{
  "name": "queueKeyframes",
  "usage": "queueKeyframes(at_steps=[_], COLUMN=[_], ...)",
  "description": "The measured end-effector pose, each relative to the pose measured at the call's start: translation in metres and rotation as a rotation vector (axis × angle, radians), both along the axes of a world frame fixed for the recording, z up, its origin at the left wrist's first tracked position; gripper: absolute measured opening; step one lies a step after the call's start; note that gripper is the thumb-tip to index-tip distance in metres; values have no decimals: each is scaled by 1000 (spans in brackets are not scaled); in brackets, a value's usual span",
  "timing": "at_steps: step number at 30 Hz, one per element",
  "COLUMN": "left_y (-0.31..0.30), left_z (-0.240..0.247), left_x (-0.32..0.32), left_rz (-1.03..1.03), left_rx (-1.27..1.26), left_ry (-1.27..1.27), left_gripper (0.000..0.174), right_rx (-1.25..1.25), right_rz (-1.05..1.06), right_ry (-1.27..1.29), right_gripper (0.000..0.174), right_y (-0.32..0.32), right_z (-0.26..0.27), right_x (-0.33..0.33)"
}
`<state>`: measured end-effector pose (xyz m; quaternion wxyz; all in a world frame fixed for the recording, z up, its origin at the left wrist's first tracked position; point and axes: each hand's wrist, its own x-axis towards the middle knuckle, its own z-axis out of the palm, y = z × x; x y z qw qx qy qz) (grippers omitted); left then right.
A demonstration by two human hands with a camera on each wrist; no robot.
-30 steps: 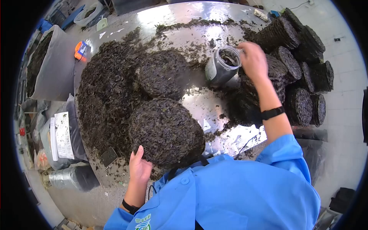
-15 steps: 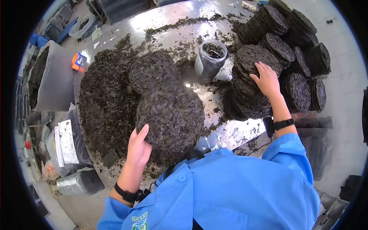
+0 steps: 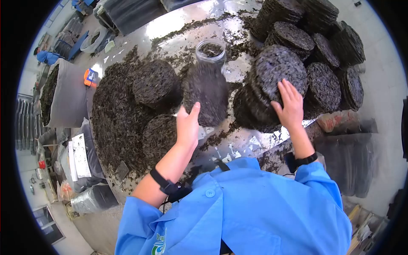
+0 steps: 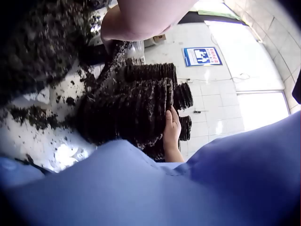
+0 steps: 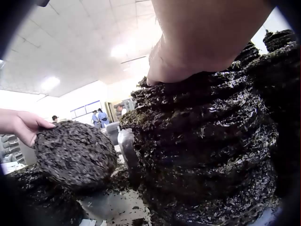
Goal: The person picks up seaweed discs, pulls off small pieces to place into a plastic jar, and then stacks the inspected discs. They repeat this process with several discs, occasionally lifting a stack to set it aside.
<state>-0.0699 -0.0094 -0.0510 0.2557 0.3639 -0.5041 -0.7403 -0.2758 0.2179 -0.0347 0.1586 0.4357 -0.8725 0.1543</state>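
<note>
My left hand (image 3: 188, 127) grips a round, dark disc of what looks like dried seaweed (image 3: 207, 95) by its near edge, thumb on the upper face. The disc is tilted up between the piles and blurred in the head view; the right wrist view shows its flaky face (image 5: 75, 153). My right hand (image 3: 290, 104) rests with extended fingers on the top disc of a tall, leaning stack of seaweed discs (image 3: 278, 68). In the left wrist view that stack (image 4: 129, 110) shows its many layers. An open clear jar (image 3: 211, 50) stands behind the held disc, its lower part hidden.
Loose seaweed (image 3: 114, 119) is heaped on the left of the metal table, beside another thick disc pile (image 3: 156, 83) and a lower one (image 3: 159, 136). More stacks (image 3: 323, 87) crowd the right edge. An orange-and-blue object (image 3: 90, 77) lies at the table's left edge.
My left hand has carried the disc from near my body to the right, tilting it up. The right hand has moved from the jar onto the stack. The head view has shifted.
</note>
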Motion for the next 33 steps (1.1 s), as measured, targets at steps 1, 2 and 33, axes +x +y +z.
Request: queueKeyframes(at_steps=[1,2,33], left_y=[10,21,61], left_z=[21,45,-145], left_x=[-9,-16,-113], left_rz=[30,49,-50], left_rx=[-208,-301,530], left_ry=[7,57,-19], left_gripper=[29,29,51], right_rx=[-28,-37,269], right_rz=[30,80,385], right_ry=[-24,-58,-204], right_gripper=[66,66,73], right_y=[3,5,35], right_z=[-3,-2,21], right_x=[1,3,-47])
